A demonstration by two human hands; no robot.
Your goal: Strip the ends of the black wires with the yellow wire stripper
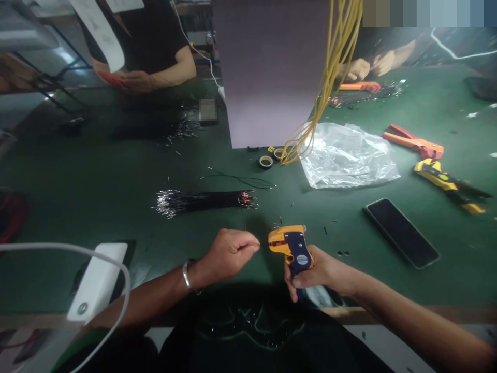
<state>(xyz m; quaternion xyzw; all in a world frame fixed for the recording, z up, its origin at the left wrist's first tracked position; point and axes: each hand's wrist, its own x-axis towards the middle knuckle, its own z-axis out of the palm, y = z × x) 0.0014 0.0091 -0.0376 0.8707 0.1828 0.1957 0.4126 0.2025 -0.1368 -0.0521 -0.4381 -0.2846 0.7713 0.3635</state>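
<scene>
My right hand (310, 274) is wrapped round the grip of a yellow and dark blue wire stripper (297, 243), its jaws pointing left. To the left of the jaws, my left hand (236, 251) is pinched, thumb against fingers; anything between the fingertips is too small to make out. Above my left hand lies a bundle of black wires (209, 201), with silvery ends at the left and coppery ends at the right. A few loose dark wires (244, 179) lie just beyond the bundle.
A phone (402, 233), yellow cutters (444, 181), orange-red pliers (415, 142) and a clear plastic bag (349, 160) lie at the right. Yellow wires (326, 88) hang beside a pale panel (272, 72). A white device (99, 280) sits at the left. Two people work across the green table (116, 202).
</scene>
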